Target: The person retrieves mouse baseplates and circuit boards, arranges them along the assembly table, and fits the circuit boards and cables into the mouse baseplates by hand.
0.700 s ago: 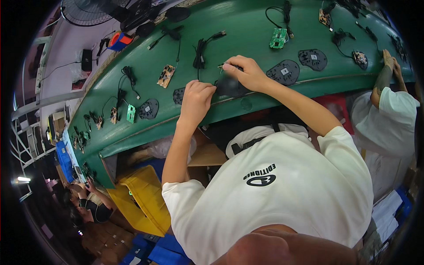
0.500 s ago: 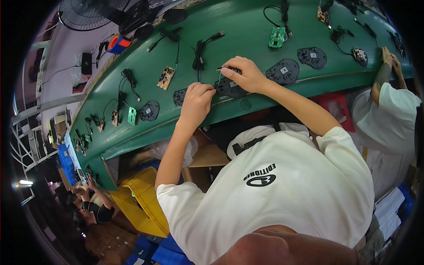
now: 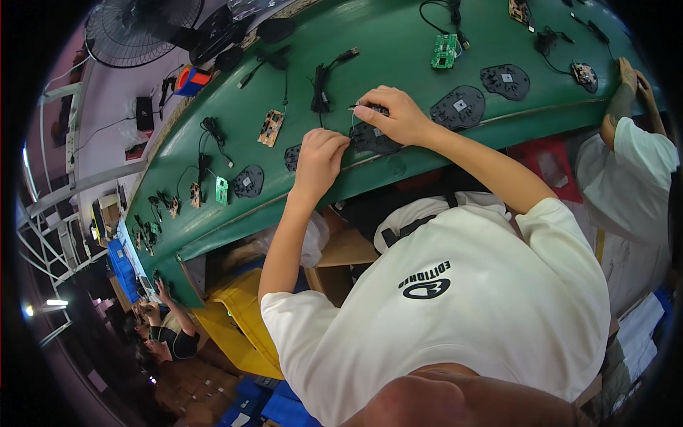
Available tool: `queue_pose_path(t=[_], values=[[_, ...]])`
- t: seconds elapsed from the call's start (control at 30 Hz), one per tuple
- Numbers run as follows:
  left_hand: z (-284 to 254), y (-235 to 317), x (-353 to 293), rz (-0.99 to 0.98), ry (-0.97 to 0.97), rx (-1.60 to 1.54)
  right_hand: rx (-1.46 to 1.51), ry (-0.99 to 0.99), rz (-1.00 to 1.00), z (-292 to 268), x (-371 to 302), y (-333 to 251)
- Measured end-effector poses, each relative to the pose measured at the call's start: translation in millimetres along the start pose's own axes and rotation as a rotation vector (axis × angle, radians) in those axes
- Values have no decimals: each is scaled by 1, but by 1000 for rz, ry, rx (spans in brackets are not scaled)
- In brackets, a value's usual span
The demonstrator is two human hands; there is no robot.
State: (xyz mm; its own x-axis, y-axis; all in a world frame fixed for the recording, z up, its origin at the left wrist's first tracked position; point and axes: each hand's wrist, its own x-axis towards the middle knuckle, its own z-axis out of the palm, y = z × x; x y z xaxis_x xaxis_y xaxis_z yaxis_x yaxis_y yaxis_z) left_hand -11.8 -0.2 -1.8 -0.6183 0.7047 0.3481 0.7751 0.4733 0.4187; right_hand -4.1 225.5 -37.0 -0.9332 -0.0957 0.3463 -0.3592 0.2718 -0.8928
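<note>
My left hand (image 3: 320, 156) is closed, its fingertips pinched near the left edge of a black mouse base (image 3: 376, 139). What it grips is hidden; a black cable (image 3: 320, 96) with a USB plug runs down to it. Over that same base, my right hand (image 3: 395, 117) curls around a small dark part, mostly covered by the fingers. A thin pale wire (image 3: 353, 122) hangs between the right fingertips and the base. Another black mouse base (image 3: 292, 156) is partly hidden behind my left hand. To the right lie further mouse bases (image 3: 458, 108) (image 3: 505, 82).
Along the green bench (image 3: 391, 57) lie a tan circuit board (image 3: 270, 128), green circuit boards (image 3: 445, 51) (image 3: 221, 190) and several coiled cables. A co-worker's hands (image 3: 629, 75) rest at the right. A yellow crate (image 3: 245, 327) stands below; a fan (image 3: 142, 28) is at the upper left.
The whole view has shifted slightly, with the bench's left side appearing further right. Both hands keep nearly the same pose over the mouse base.
</note>
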Motion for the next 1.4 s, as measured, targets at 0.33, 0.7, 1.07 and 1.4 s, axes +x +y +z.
queue_pose_path(t=[0.33,0.7,1.07,1.4], values=[[-8,-1,9,165,-102,138,-50,-38,-4,-3,-1,1],[-19,15,9,193,-190,185,-15,-220,330,-28,5,-25],[4,8,4,-39,-43,35,-269,-231,249,-19,16,-10],[-8,-8,13,-194,-162,-197,-393,-275,251,-24,16,-22]])
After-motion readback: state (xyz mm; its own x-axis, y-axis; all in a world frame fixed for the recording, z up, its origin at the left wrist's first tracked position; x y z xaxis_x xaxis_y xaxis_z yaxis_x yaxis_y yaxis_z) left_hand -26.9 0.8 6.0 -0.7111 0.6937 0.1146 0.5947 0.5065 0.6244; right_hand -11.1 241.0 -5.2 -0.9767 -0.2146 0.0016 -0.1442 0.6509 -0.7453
